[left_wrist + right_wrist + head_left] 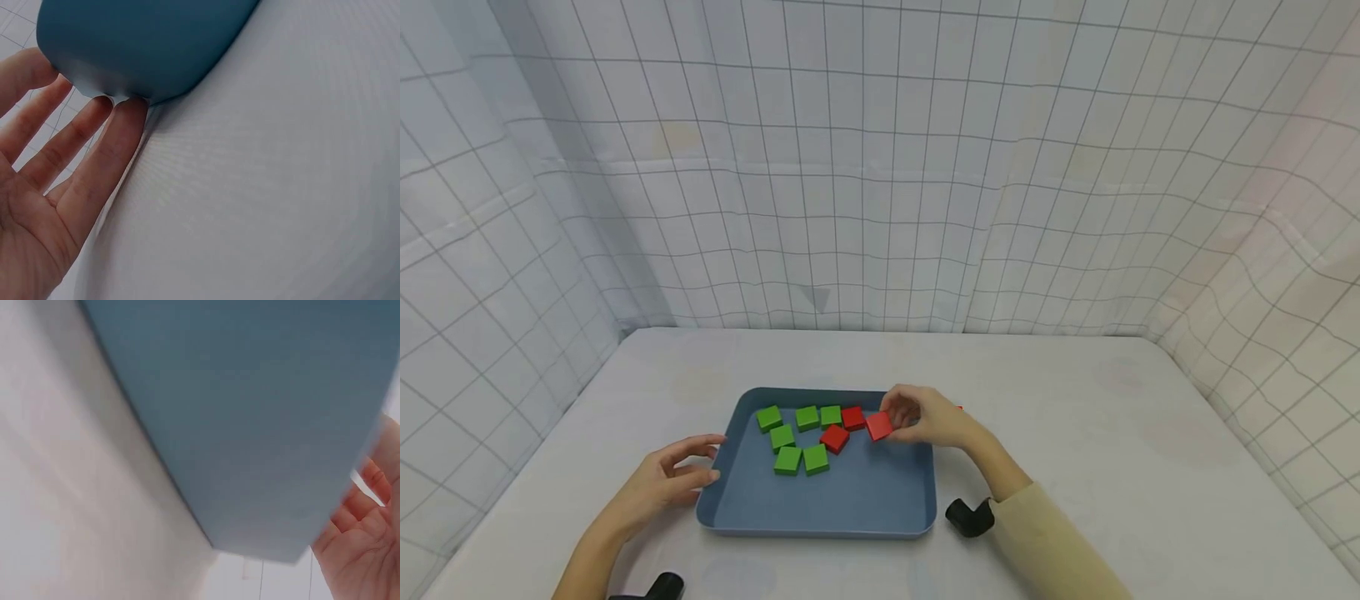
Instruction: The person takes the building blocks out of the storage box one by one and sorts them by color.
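Note:
My right hand (931,417) pinches a red block (878,426) between thumb and fingers over the right part of a blue-grey tray (820,504). Two other red blocks lie in the tray, one red block (835,438) nearer me and another red block (853,418) behind it. Several green blocks (781,437) are spread over the tray's left half. On the left side, my left hand (658,482) has its fingers relaxed, fingertips at the tray's outer wall (144,56). The right wrist view shows the tray wall (250,425) covering part of my right hand (369,550).
A small red piece (959,408) peeks out behind my right hand, beyond the tray's right rim. Black wrist-worn pieces show near each forearm, one black piece (970,517) beside the right sleeve. White table (1075,417) surrounds the tray, with grid-patterned curtains (880,167) behind.

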{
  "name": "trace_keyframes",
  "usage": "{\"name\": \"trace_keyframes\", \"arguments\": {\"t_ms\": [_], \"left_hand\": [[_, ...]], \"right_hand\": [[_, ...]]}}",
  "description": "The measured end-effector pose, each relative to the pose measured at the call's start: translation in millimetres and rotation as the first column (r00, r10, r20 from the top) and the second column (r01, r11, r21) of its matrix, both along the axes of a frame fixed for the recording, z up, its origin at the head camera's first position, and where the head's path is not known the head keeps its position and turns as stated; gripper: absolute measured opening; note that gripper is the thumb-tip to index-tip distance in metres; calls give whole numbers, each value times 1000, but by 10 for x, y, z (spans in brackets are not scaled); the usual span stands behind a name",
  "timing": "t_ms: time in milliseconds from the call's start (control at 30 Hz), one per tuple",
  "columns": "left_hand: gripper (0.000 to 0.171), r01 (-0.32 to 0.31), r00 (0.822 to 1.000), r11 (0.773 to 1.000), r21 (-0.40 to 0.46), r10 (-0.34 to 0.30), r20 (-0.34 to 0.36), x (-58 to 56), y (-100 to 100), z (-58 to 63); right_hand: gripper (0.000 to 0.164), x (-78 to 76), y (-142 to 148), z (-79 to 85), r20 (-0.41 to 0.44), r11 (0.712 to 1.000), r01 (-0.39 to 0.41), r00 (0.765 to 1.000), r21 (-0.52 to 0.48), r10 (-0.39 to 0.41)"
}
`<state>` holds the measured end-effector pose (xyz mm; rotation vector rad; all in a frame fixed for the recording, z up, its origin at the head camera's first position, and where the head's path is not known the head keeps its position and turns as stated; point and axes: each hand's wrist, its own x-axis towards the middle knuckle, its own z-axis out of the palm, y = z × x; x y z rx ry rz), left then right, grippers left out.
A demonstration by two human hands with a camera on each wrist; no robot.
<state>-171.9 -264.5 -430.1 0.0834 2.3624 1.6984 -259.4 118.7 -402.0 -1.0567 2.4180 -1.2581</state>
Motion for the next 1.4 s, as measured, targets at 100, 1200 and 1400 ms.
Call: {"name": "trace_keyframes", "arguments": {"t_ms": [100, 1200, 1400], "left_hand": [[57, -3, 1000, 1000, 1, 3, 3, 2, 1, 3], [56, 4, 1000, 1000, -2, -4, 3, 7, 6, 14], [56, 7, 1000, 1000, -8, -7, 1, 0, 6, 17]], "right_hand": [[31, 71, 78, 122, -5, 999, 17, 1000, -30, -18], [31, -74, 1231, -217, -18, 933, 354, 934, -63, -356], [33, -37, 1257, -169, 8, 935, 353, 936, -37, -353]]}}
